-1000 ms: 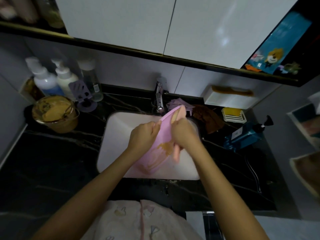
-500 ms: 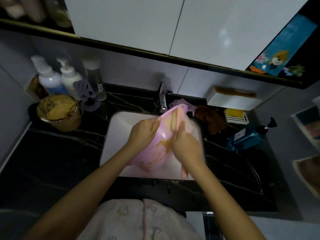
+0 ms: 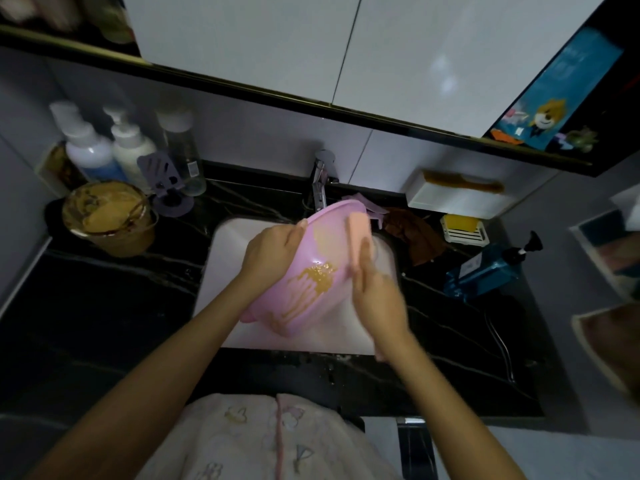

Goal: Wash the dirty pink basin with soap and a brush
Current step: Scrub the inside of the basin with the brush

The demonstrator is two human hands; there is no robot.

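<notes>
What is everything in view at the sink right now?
pink basin: 1, pink with brown smears, tilted over the sink
brush: 1, pale pink, inside the basin
sink: 1, white, set in the counter
tap: 1, chrome, behind the sink
pump bottles: 2, white, back left
tub: 1, brown-smeared, left counter
blue bottle: 1, blue, lying on the right counter
soap dish: 1, white with yellow bar, back right
cloth: 1, brown, right of the tap
left hand: 1, grips the basin rim
right hand: 1, holds the brush
</notes>
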